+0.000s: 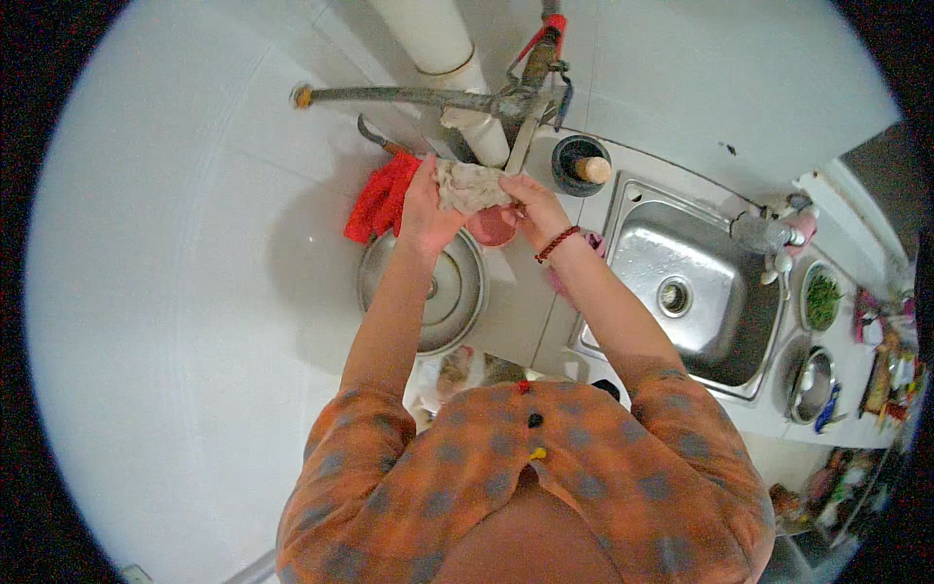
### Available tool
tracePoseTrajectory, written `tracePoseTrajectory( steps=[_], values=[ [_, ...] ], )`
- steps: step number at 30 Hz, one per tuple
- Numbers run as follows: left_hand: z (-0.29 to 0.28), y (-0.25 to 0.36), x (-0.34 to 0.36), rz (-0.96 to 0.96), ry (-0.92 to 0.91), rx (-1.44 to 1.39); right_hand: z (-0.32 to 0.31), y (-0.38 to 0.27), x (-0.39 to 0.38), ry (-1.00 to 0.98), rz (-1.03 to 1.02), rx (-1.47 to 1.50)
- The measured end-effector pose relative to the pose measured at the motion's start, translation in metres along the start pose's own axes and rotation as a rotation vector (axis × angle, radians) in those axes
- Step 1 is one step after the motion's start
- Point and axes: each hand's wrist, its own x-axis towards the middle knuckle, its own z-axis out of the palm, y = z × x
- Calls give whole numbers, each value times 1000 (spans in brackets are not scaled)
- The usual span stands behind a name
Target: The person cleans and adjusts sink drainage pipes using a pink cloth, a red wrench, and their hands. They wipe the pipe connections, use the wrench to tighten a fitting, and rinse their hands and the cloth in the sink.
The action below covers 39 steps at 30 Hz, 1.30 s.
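Note:
A crumpled greyish-white cloth is stretched between my two hands, above the back of the counter. My left hand grips its left end, with the thumb side upward. At the other end, my right hand pinches the cloth; a dark red braided bracelet circles that wrist. Beside my left hand hangs or lies a bright red cloth. Just under the held cloth, partly hidden by my hands, shows a round pinkish-red thing. A round metal lid lies below my left forearm, which covers part of it.
A dark mortar with a wooden pestle stands right of my hands. Farther right are a steel sink, a bowl of greens and a metal bowl. Behind my hands rise a white pipe and a grey hose.

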Motion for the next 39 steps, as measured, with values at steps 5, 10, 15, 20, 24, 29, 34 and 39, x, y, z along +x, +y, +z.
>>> tracePoseTrajectory(
  steps=[5,10,15,20,24,29,34,39],
  values=[
    [-22,13,27,107,149,523,-8,-14,11,34,-1,267],
    [-19,45,59,337,295,959,-27,-28,31,14,-154,367],
    [9,31,69,466,246,1100,-25,-20,57,-15,-343,334],
    [13,25,68,529,306,1257,-13,-17,82,-26,-523,257],
    [10,31,78,525,243,1287,1,-9,111,201,-1019,-284],
    [10,30,80,561,312,1479,5,3,122,334,-1253,-651],
    [8,30,84,574,353,1502,0,-1,131,296,-1269,-686],
    [6,34,84,597,379,1527,9,-3,133,405,-1184,-475]
  ],
)
